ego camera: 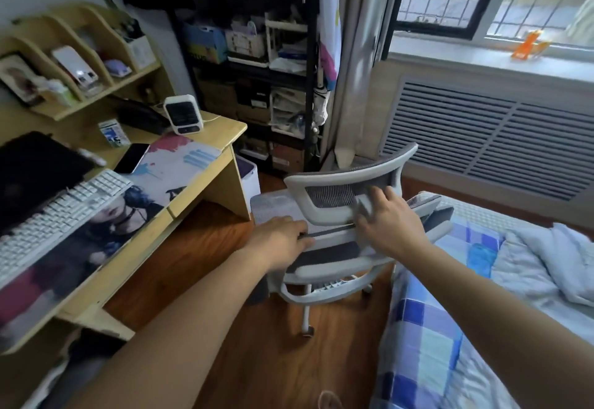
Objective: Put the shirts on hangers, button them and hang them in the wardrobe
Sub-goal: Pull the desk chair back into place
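No shirt, hanger or wardrobe shows in the head view. Both of my arms reach forward to a grey and white mesh office chair (334, 196) standing between the desk and the bed. My left hand (283, 235) rests on the chair's backrest frame at its left side, fingers curled around the edge. My right hand (390, 219) lies on the back of the chair's upper mesh part, fingers spread and bent against it. The chair's back faces me and leans toward me.
A wooden desk (205, 190) on the left carries a white keyboard (61, 212), a phone (131, 158) and a small white fan (181, 114). A cluttered black shelf (257, 64) stands behind. A bed with blue checked bedding (450, 328) is on the right, below a radiator cover (482, 138).
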`<state>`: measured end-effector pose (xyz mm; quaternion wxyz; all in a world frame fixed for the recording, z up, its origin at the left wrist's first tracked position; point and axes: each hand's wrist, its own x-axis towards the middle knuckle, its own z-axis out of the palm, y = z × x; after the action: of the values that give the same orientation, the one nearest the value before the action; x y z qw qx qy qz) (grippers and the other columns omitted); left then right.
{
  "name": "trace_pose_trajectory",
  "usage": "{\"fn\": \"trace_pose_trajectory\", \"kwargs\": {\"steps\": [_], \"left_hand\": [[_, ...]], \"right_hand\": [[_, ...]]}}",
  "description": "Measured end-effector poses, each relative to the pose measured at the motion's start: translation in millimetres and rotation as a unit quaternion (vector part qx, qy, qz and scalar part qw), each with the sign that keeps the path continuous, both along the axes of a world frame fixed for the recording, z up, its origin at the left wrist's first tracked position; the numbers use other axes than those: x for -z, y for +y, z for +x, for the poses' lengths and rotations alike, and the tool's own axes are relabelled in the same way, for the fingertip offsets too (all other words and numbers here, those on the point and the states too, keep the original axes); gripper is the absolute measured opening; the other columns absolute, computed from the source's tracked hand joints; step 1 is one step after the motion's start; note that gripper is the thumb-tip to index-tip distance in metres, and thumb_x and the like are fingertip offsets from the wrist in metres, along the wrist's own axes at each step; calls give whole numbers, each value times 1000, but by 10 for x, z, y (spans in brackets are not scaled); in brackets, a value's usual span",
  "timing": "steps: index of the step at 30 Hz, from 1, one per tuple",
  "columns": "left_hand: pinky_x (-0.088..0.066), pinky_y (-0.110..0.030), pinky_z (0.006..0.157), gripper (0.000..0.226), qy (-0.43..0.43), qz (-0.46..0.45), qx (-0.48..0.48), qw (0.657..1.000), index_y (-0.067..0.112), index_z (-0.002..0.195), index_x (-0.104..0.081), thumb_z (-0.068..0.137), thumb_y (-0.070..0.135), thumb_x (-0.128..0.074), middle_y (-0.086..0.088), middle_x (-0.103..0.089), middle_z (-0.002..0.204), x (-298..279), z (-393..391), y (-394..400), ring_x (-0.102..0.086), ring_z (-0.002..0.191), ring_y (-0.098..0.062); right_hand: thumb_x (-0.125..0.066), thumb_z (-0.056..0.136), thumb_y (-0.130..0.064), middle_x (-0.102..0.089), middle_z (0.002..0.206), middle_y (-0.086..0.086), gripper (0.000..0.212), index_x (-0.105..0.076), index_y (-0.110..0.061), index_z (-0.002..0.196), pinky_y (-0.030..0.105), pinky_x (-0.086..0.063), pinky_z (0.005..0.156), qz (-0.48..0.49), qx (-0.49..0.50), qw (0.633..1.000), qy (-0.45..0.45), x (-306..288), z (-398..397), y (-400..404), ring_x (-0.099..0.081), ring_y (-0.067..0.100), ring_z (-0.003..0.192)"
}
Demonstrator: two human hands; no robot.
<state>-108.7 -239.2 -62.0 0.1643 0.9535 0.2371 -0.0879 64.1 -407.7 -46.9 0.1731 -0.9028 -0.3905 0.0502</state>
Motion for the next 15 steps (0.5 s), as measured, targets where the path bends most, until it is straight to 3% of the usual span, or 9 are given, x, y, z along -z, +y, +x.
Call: {"fn": "trace_pose_trajectory", "kwargs": {"steps": [2,6,11,15], "left_hand": [[-41,-37,72,32,-5,-10,-1,1000,31,106,-60,102,56,-43,4,-53,97,8,-198,-112,-49,90,-17],[-50,-40,81,38,9,-33,-25,999,31,104,-67,101,59,-42,4,-57,95,0,-579,-197,-54,87,-16],[-48,-33,65,42,-2,-32,-66,997,30,85,-66,100,62,-44,5,-63,84,28,-901,-234,-61,77,-12],[-56,-38,73,44,-11,-26,-100,995,30,86,-64,101,63,-40,5,-62,83,85,-1032,-258,-61,79,-12]], "right_hand": [[-48,99,-52,-49,130,6,58,-39,-17,145,41,-44,95,-6,-17,1000,-5,-3,-135,-71,-49,30,124],[-39,102,-55,-49,129,3,59,-38,-21,150,38,-44,94,-3,-51,999,-13,-35,-437,-80,-49,26,124],[-40,102,-53,-49,120,0,52,-42,-26,147,38,-46,86,5,-98,995,4,-67,-621,40,-53,26,115],[-42,102,-50,-48,127,1,55,-39,-24,151,41,-45,96,-5,-136,991,13,-78,-608,226,-50,27,122]]}}
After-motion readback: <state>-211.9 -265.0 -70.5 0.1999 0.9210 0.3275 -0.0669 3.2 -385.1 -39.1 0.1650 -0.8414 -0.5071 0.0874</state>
